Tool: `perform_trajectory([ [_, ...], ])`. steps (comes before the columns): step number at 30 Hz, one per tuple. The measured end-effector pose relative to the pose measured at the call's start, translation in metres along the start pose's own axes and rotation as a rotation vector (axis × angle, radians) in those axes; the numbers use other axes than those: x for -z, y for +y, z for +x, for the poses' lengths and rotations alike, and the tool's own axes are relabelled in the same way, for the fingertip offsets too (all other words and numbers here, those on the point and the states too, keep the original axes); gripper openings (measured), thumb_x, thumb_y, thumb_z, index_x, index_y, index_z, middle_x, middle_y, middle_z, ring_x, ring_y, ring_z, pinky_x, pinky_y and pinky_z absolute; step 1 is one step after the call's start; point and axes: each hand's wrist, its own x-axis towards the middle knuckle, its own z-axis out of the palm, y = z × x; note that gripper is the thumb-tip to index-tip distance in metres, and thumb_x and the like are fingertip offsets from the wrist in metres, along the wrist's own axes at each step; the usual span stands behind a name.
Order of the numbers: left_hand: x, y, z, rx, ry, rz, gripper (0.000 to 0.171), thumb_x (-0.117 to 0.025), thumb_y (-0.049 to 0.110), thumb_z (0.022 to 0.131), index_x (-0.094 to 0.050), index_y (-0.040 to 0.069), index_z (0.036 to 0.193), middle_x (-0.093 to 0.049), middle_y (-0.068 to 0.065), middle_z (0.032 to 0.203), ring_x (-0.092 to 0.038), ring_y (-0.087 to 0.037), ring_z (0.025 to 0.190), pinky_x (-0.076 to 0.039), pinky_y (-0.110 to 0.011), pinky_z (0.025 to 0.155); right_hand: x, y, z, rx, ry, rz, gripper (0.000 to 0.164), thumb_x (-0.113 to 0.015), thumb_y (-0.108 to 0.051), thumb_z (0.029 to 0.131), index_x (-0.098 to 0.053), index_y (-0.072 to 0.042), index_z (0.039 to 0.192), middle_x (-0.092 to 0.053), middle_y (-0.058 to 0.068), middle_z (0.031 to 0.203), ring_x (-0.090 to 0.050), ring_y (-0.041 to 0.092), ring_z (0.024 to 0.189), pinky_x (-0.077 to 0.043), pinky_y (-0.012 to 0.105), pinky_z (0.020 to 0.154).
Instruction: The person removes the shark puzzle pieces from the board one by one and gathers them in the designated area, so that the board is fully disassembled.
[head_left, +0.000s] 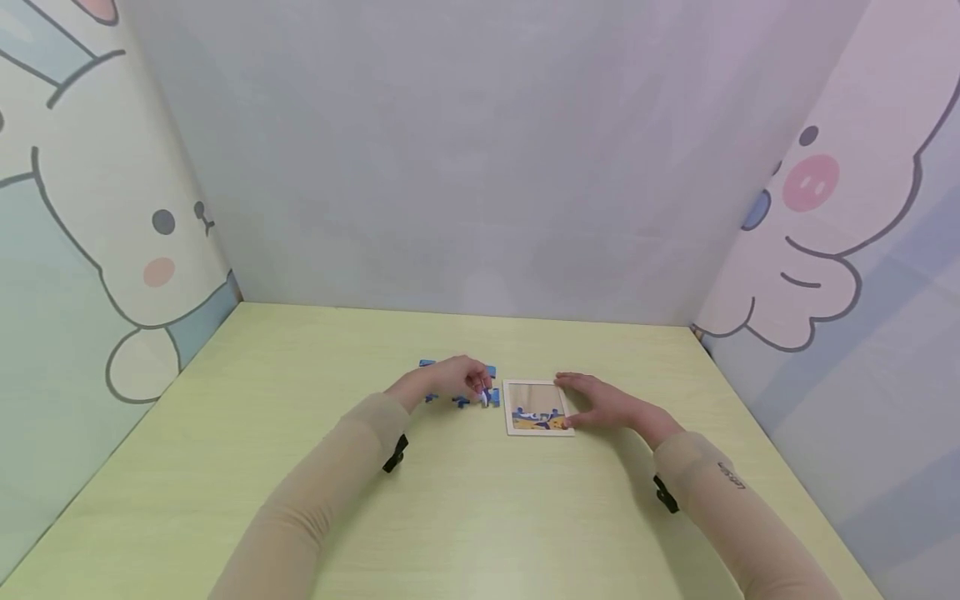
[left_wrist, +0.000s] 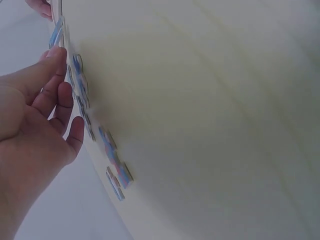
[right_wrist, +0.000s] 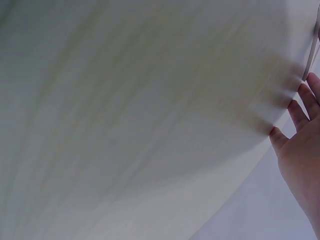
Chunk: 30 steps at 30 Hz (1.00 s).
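Note:
A jigsaw puzzle piece is pinched between the thumb and fingers of my left hand, just left of the puzzle tray. This square tray has a pale rim. Blue, white and orange pieces fill its lower part, and bare wood shows above them. My right hand rests against the tray's right side, thumb near the lower corner and fingers near the upper one, spread rather than curled. In the right wrist view, its fingertips touch the table beside the tray's edge.
Several loose blue puzzle pieces lie on the table around and below my left hand, some partly hidden by it. The pale yellow table ends at a grey back wall, with cartoon-printed panels at both sides.

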Motion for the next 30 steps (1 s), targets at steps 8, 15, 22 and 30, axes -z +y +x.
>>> perform_trajectory([
  [8, -0.004, -0.003, 0.002, 0.014, 0.006, 0.046, 0.016, -0.066, 0.006, 0.087, -0.062, 0.014, 0.099, -0.059, 0.002, 0.087, -0.054, -0.012, 0.08, -0.046, -0.024, 0.073, -0.001, 0.0, 0.0, -0.006, 0.002, 0.012, 0.082, -0.068, -0.052, 0.08, -0.036, -0.013, 0.145, -0.026, 0.008, 0.154, -0.02, 0.033, 0.142, -0.018, 0.051, 0.112],
  [15, -0.003, -0.002, 0.002, 0.027, 0.024, 0.099, 0.017, -0.068, 0.011, 0.086, -0.062, 0.018, 0.101, -0.058, 0.004, 0.084, -0.051, -0.011, 0.076, -0.044, -0.024, 0.069, 0.001, 0.001, -0.001, 0.012, 0.007, -0.002, 0.082, -0.068, -0.051, 0.08, -0.036, -0.012, 0.145, -0.027, 0.01, 0.154, -0.021, 0.034, 0.141, -0.018, 0.051, 0.112],
  [22, -0.001, 0.01, 0.001, 0.001, 0.058, 0.123, 0.023, -0.069, 0.013, 0.086, -0.064, 0.02, 0.107, -0.058, 0.006, 0.09, -0.051, -0.013, 0.079, -0.04, -0.035, 0.081, 0.002, 0.001, 0.0, 0.038, 0.014, 0.004, 0.081, -0.069, -0.048, 0.081, -0.037, -0.009, 0.144, -0.028, 0.012, 0.153, -0.023, 0.036, 0.14, -0.018, 0.051, 0.112],
  [30, -0.014, 0.018, 0.006, -0.045, 0.102, 0.213, 0.022, -0.074, 0.025, 0.082, -0.066, 0.023, 0.102, -0.061, 0.01, 0.1, -0.047, -0.013, 0.101, -0.025, -0.05, 0.097, 0.0, 0.003, 0.0, 0.034, 0.015, 0.007, 0.082, -0.069, -0.05, 0.08, -0.037, -0.008, 0.144, -0.029, 0.012, 0.153, -0.023, 0.036, 0.14, -0.019, 0.052, 0.112],
])
